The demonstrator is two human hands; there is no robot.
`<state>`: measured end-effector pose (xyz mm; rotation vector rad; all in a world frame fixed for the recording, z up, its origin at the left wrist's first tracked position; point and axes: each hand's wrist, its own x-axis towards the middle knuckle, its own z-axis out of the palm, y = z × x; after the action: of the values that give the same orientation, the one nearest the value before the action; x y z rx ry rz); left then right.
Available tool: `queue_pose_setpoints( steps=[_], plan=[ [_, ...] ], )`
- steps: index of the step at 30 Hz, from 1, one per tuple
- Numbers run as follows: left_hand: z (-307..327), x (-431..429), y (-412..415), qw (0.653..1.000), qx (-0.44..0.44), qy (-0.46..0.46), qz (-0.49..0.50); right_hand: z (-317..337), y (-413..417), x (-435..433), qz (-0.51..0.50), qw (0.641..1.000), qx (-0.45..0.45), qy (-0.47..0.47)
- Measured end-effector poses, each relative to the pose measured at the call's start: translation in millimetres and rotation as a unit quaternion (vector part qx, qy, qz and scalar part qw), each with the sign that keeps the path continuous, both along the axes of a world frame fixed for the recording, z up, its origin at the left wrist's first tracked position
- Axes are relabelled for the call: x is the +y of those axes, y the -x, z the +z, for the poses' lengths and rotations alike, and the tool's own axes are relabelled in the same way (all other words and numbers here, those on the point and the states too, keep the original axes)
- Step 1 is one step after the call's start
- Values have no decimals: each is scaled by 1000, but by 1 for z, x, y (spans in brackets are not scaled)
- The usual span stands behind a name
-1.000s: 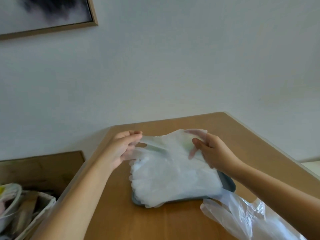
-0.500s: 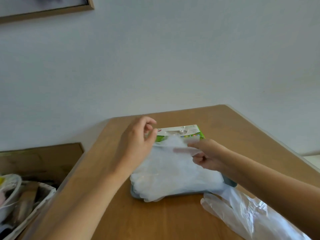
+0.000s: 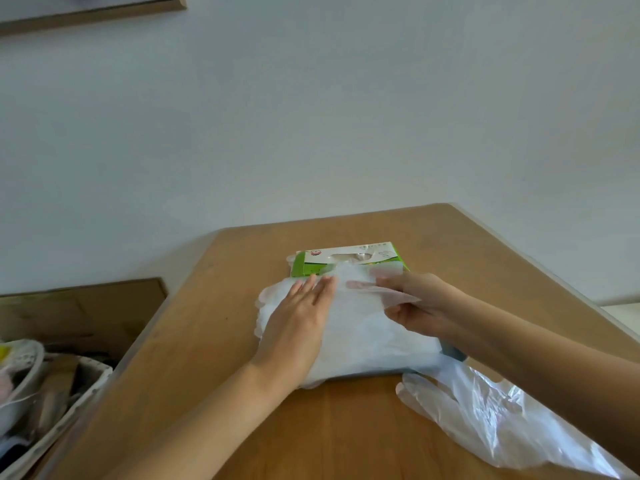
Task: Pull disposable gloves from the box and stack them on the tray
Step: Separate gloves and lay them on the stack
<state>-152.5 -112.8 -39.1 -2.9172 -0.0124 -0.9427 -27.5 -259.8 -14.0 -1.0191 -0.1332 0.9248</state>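
left hand is laid flat, fingers straight, on the 9 o'clock side of the glove stack | right hand is curled, with the top glove pinched at 2 o'clock | stack is piled on the tray, on the table | box is set at 12 o'clock, its near edge overlapped by gloves | loose glove is spread at 5 o'clock

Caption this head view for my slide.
Left hand presses the glove stack on the tray; right hand holds the top glove.
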Motion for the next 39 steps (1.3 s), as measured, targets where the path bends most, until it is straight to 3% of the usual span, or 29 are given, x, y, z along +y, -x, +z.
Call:
queue_pose_setpoints(
  steps=[4, 8, 10, 14, 17, 19, 21, 24, 30, 33, 34, 37, 39],
  plan=[
    [-3, 3, 11, 993, -2, -106, -50, -2, -5, -11, 55, 976, -180, 113],
    [8, -11, 27, 985, 134, -106, -20, -12, -16, -22, 65, 906, -343, 238],
    [7, -11, 30, 979, 197, -49, 13, -17, -19, -25, 65, 865, -404, 291],
    [7, -13, 29, 996, 66, 33, -52, -24, -22, -22, 78, 874, -392, 276],
    [13, -34, 20, 979, 167, 86, -84, -26, -26, -19, 79, 880, -386, 267],
    [9, -42, 17, 945, 314, 64, -69, -23, -29, -20, 96, 882, -383, 259],
    [0, -42, 15, 923, 375, 56, -68, -15, -36, -25, 145, 880, -377, 250],
    [-8, -39, 16, 899, 421, 103, -65, 5, -55, -24, 260, 836, -408, 260],
    [-8, -35, 16, 890, 429, 135, -73, 24, -75, 12, 444, 725, -461, 256],
    [-7, -36, 16, 889, 431, 137, -72, 22, -73, 28, 402, 755, -464, 230],
    [-7, -35, 16, 890, 428, 143, -71, 19, -73, 32, 367, 747, -500, 237],
    [-7, -36, 17, 894, 390, 211, -60, 8, -77, 35, 282, 667, -635, 269],
    [-6, -35, 18, 901, 334, 275, -41, 1, -80, 32, 281, 668, -642, 251]
  ],
)
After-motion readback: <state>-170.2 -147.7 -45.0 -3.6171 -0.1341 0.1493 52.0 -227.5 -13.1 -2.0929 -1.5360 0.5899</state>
